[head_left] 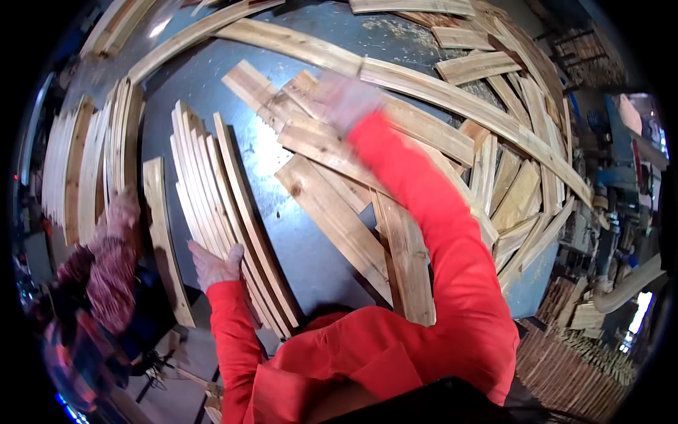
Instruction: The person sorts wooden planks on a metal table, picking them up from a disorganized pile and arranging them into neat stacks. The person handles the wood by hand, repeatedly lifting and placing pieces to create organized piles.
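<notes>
My left hand (217, 264) is at the near part of a row of narrow wooden boards (205, 180) stood on edge side by side. Its thumb lies toward the right of the row and its fingers curl round the left side. One more board (254, 212) stands on edge just to the right of that row. Out over a loose pile of flat boards (328, 145), my right hand (346, 102) is smeared by motion. Its fingers cannot be made out, nor whether it touches a board. Below it, other planks (332, 215) lie crossed on the blue-grey table (275, 191).
A long board (466, 106) runs across the table's far side. Tangled offcuts (515, 191) heap up at the right. On the left, a co-worker's hand (121, 212) rests by another row of upright boards (85, 169). A single plank (166, 240) lies between the two rows.
</notes>
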Action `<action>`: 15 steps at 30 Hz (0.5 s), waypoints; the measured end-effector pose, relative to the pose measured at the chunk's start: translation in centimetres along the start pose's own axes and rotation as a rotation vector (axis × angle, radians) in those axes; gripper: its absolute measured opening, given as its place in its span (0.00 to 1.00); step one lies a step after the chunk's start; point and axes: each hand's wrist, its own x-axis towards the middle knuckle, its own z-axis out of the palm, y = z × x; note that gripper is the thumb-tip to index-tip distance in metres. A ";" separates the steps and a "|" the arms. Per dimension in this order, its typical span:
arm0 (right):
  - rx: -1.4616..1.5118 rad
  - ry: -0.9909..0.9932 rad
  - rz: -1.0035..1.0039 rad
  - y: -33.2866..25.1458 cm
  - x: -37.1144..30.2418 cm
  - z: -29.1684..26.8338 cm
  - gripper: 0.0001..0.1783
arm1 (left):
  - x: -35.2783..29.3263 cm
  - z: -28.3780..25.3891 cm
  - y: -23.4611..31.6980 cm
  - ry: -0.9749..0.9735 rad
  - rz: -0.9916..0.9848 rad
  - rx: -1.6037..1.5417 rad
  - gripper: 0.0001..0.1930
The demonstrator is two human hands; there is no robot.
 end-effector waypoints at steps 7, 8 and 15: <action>-0.521 -0.089 0.355 24.9 2.2 -6.4 0.52 | 0.9 1.4 -3.9 0.033 0.105 -0.034 0.61; -0.424 -0.152 0.339 24.7 1.7 -6.6 0.54 | 1.3 2.8 -5.2 0.063 0.176 -0.043 0.61; 0.053 -0.422 0.431 17.2 -0.3 -6.3 0.60 | 1.9 2.2 -5.1 0.045 0.039 0.132 0.57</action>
